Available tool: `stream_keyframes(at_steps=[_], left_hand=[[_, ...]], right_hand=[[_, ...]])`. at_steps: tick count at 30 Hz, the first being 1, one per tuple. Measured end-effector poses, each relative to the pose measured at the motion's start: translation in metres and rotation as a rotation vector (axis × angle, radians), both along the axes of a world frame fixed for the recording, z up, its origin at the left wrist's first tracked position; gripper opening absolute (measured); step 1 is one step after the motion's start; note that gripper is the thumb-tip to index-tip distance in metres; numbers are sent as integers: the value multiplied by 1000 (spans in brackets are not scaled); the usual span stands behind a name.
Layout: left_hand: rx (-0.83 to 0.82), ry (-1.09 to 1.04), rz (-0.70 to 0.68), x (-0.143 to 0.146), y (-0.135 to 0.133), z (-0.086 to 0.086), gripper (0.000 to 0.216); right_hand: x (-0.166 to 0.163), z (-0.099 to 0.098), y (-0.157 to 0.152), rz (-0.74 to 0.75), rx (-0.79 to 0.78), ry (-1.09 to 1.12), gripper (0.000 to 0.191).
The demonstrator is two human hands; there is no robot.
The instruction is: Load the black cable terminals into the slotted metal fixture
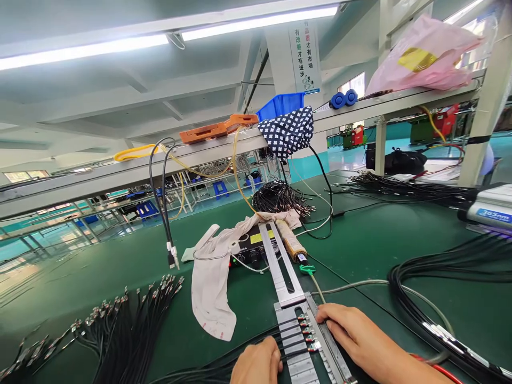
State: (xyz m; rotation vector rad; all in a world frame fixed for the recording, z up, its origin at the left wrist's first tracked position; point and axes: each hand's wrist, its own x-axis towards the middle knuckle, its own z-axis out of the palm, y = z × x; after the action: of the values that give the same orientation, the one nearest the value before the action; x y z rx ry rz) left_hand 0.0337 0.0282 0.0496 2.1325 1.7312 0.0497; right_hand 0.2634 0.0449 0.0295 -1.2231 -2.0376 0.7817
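The right hand (352, 333) lies flat, fingers stretched out and open, fingertips pressing on the right edge of the jig (298, 333). The left hand (256, 362) is curled loosely at the jig's left side, fingers bent inward over black wires (224, 365); whether it pinches one cannot be told.

The jig is a grey metal fixture at the bottom centre of the green bench (360, 245), made of stacked flat plates with narrow slots between them. Several wires lie across the slots, their red-tipped ends (306, 330) lined up in a column just left of the right fingertips. A long slotted metal bar (280, 261) runs from the jig's top away from the person.

Beside that bar sits a small black control box (250, 248), partly draped by a white cloth (212, 282). A bundle of loose black leads (120, 325) with metal terminals fans out to the left. Thick black cables (432, 298) loop at the right.
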Motion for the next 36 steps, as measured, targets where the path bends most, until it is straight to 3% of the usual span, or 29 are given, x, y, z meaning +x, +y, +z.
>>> stream_keyframes(at_steps=[12,17,23,26,30,36], left_hand=[[-2,0,3,4,1,6,38],[5,101,60,8,1,5,38],[21,127,47,11,-1,0,38],[-7,161,53,11,-4,-2,35],[-15,129,27,12,-4,0,36],[10,167,59,16,-6,4,36]], right_hand=[[-4,-2,-1,33,38,-51,25],[-18,-9,-5,-92,30,-134,13],[-29,-10,-3,-183,-28,-158,21],[-23,-3,-2,-140,-60,-112,19],[-14,1,-5,25,-38,-78,28],[-10,2,-12,187,59,-320,40]])
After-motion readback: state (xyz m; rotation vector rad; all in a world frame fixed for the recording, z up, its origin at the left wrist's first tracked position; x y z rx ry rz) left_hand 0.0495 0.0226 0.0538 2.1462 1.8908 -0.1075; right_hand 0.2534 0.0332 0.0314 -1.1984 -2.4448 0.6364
